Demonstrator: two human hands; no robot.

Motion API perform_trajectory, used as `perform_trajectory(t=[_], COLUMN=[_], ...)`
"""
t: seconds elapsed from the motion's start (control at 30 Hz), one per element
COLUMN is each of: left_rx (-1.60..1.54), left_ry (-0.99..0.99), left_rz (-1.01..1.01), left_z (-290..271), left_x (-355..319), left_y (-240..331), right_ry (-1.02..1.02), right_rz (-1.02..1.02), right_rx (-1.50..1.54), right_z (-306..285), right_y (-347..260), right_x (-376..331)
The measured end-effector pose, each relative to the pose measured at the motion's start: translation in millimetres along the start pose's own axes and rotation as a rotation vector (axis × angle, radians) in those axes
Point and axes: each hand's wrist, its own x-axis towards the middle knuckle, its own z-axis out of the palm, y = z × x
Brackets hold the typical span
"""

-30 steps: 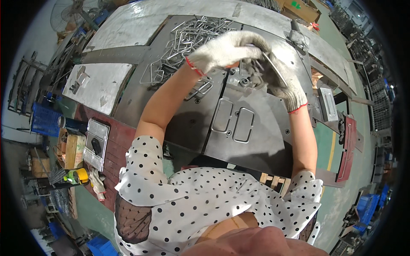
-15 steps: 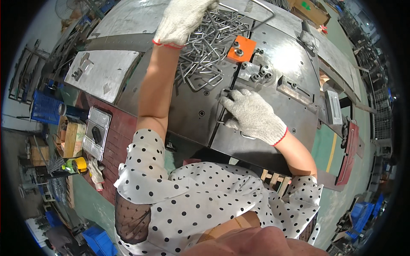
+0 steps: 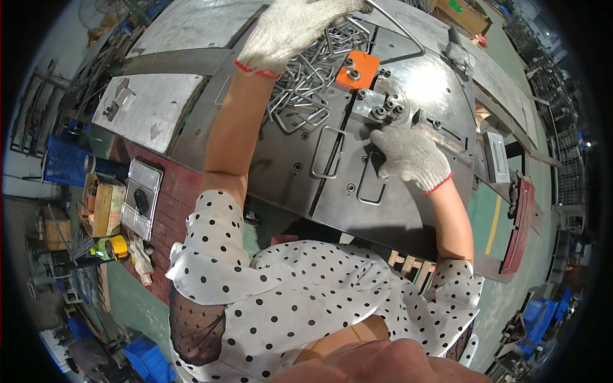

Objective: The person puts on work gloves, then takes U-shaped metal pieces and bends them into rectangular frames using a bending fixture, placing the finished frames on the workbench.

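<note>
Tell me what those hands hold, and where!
The left hand holds a bent metal rod by the part at the picture's top edge. Whether the right hand grips the metal loop beside it is hidden.

blue basket [image 3: 66, 161], cardboard box [image 3: 109, 212], metal tray [image 3: 149, 179]

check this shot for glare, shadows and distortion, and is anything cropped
In the head view, strong glare washes out a patch of the steel tabletop right of the orange block; in the head view, shadow darkens the tabletop's near edge; the head view's fisheye bends straight edges and leaves black corners; the head view's upper edge crops the left hand.
</note>
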Motion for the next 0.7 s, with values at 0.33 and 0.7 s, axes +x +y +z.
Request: perform_trajectory(t=[0.33, 0.7], left_rx=[0.013, 0.017], left_ry=[-0.071, -0.287], left_rz=[0.028, -0.141], left_z=[10, 42], left_x=[0, -10], left_y=[-11, -21], right_ry=[0.322, 0.586], right_rz=[-0.016, 0.328], right_rx=[0.092, 0.318], right_z=[28, -35], right_y=[-18, 67], right_x=[31, -12])
